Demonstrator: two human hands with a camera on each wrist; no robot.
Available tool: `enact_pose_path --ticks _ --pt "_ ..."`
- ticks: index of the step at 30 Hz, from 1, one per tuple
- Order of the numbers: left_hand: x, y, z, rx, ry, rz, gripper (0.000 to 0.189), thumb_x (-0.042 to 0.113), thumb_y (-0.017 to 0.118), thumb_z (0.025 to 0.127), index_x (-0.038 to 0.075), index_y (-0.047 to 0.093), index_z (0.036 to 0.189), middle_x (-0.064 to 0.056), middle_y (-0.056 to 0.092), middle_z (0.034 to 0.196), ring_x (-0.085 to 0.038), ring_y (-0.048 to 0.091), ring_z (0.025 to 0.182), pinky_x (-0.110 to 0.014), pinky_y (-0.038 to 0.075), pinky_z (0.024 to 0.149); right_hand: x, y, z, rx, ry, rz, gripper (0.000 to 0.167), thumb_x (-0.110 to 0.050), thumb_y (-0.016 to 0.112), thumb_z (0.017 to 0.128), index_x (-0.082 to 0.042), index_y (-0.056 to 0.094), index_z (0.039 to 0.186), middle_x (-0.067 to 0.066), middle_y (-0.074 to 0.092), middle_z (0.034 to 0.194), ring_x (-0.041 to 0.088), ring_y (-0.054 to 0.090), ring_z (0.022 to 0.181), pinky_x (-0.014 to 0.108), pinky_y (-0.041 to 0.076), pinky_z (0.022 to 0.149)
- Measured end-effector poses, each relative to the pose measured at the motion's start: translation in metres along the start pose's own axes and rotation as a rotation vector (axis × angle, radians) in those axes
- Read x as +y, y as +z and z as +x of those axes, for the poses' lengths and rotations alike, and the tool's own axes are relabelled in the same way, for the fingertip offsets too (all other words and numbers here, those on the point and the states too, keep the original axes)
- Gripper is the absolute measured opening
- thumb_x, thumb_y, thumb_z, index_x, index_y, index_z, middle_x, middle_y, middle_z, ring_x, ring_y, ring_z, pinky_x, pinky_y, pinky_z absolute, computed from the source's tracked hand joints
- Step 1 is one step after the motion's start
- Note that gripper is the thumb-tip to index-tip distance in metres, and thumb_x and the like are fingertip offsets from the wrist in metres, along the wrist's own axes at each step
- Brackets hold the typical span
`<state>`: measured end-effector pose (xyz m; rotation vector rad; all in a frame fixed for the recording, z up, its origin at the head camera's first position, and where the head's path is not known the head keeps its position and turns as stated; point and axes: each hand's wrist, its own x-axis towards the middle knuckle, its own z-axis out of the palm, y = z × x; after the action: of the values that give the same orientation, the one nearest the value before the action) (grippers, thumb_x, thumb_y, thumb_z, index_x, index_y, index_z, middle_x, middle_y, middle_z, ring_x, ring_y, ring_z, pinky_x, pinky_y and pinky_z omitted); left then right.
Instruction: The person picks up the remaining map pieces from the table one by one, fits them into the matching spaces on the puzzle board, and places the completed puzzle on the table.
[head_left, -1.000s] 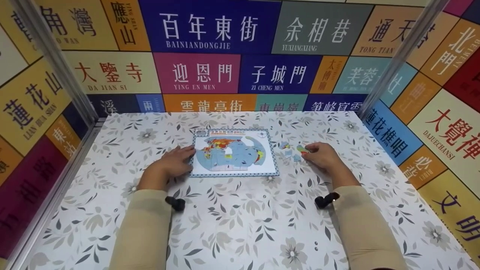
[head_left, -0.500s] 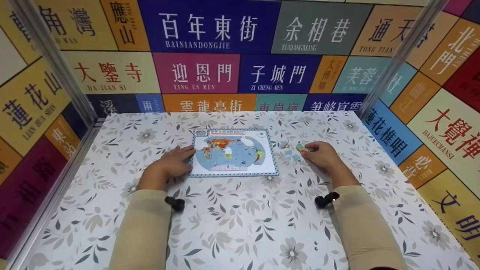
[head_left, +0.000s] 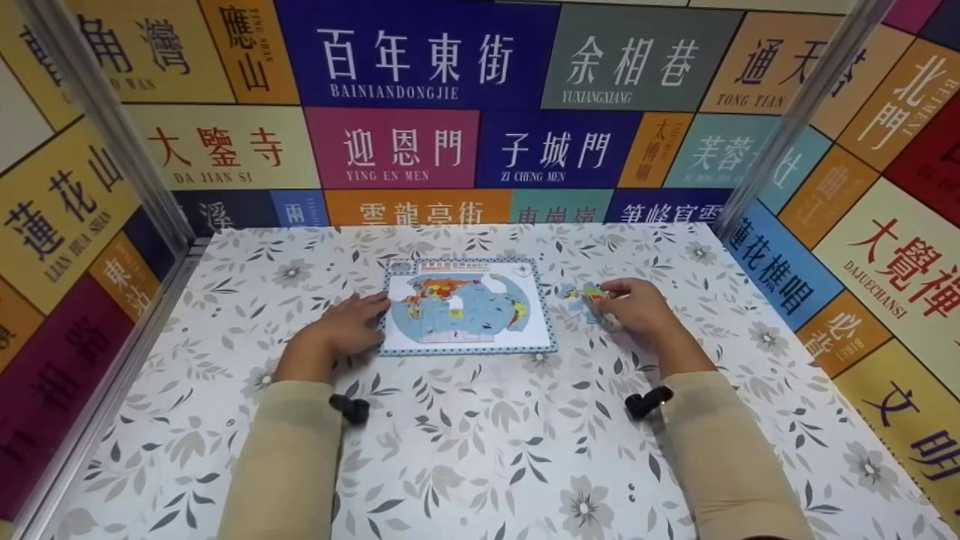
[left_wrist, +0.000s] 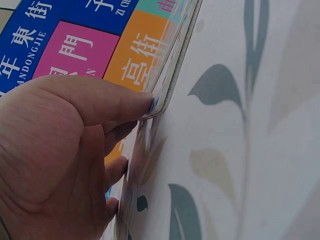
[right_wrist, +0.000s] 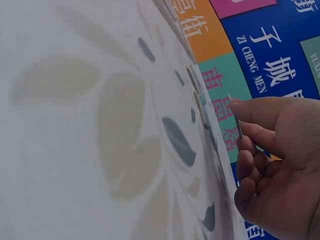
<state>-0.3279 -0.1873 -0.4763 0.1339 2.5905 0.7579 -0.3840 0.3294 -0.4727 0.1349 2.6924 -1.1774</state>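
Note:
A world map jigsaw puzzle board [head_left: 517, 342] with a blue dotted border lies flat on the table, with white gaps showing in its map. My left hand [head_left: 349, 324] rests at the board's left edge. In the left wrist view, the thumb of that hand [left_wrist: 55, 145] touches the board's corner [left_wrist: 161, 107] while the other fingers reach down towards the tablecloth. To the right of the board, my right hand [head_left: 637, 306] pinches a green and red puzzle piece [head_left: 596, 293]. Seen edge-on in the right wrist view, the puzzle piece [right_wrist: 238, 122] is held between thumb and fingers, raised off the table.
Loose blue puzzle pieces [head_left: 575, 306] lie beside the board, partly covered by the held one. A white tablecloth [head_left: 480, 450] with grey leaves and flowers covers the table. Colourful panels [head_left: 405, 146] with large lettering stand behind and on both sides.
My right hand has lifted the green and red puzzle piece and moved it slightly left, over the loose ones. The left hand has stayed at the board's edge.

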Motion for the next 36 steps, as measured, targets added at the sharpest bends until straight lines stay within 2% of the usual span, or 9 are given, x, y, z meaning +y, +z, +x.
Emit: enact_pose_path --ticks 4,7,11,14,20,29,36 --pt "0.0 0.0 0.0 0.004 -0.003 -0.001 0.072 0.032 0.058 0.105 0.035 0.029 0.17 0.014 0.011 0.182 -0.033 -0.009 0.171 -0.072 -0.004 0.133 -0.01 0.005 -0.003 0.007 -0.038 0.003 0.053 -0.036 0.075 0.1 -0.013 0.064 0.146 0.015 0.058 0.148 0.034 0.055 0.133 0.047 0.051 0.108" --pt "0.001 0.0 -0.001 0.0 -0.004 -0.003 0.071 0.032 0.057 0.105 0.035 0.028 0.17 0.014 0.01 0.182 -0.034 -0.009 0.17 -0.073 -0.005 0.132 -0.019 0.011 -0.004 0.002 -0.029 0.042 0.05 -0.032 0.077 0.099 -0.015 0.065 0.144 0.014 0.058 0.148 0.032 0.056 0.129 0.042 0.053 0.102" --pt "-0.001 0.001 0.001 -0.002 0.009 0.012 0.072 0.031 0.056 0.105 0.034 0.028 0.171 0.012 0.011 0.183 -0.036 -0.009 0.17 -0.073 -0.004 0.133 -0.028 0.021 -0.006 0.008 -0.055 0.018 0.048 -0.031 0.078 0.099 -0.015 0.067 0.142 0.013 0.061 0.146 0.03 0.058 0.125 0.039 0.052 0.098" --pt "-0.001 0.001 0.002 0.004 0.018 0.022 0.073 0.029 0.057 0.104 0.033 0.029 0.171 0.012 0.012 0.183 -0.035 -0.008 0.17 -0.072 -0.002 0.133 -0.032 0.027 -0.006 0.018 -0.111 -0.049 0.047 -0.034 0.077 0.099 -0.015 0.068 0.141 0.013 0.064 0.143 0.03 0.059 0.122 0.039 0.053 0.096" --pt "-0.001 0.0 0.001 0.003 0.022 0.02 0.072 0.031 0.056 0.104 0.032 0.029 0.171 0.012 0.011 0.183 -0.036 -0.008 0.17 -0.072 -0.004 0.133 -0.046 0.038 -0.006 -0.016 -0.129 -0.02 0.045 -0.034 0.078 0.099 -0.017 0.069 0.139 0.011 0.063 0.141 0.027 0.061 0.113 0.035 0.056 0.085" --pt "-0.001 0.0 0.001 -0.001 0.022 0.016 0.071 0.032 0.056 0.106 0.032 0.028 0.171 0.011 0.01 0.183 -0.037 -0.008 0.17 -0.073 -0.003 0.133 -0.077 0.058 0.001 -0.05 -0.099 -0.042 0.041 -0.035 0.076 0.1 -0.022 0.07 0.138 0.006 0.064 0.14 0.027 0.06 0.122 0.04 0.053 0.098" --pt "-0.002 0.0 0.002 -0.001 0.05 0.03 0.071 0.031 0.056 0.106 0.029 0.027 0.171 0.01 0.011 0.183 -0.036 -0.007 0.17 -0.071 -0.006 0.134 -0.094 0.077 0.007 -0.08 -0.078 -0.058 0.042 -0.038 0.077 0.099 -0.023 0.07 0.138 0.004 0.065 0.141 0.025 0.06 0.125 0.042 0.055 0.104"
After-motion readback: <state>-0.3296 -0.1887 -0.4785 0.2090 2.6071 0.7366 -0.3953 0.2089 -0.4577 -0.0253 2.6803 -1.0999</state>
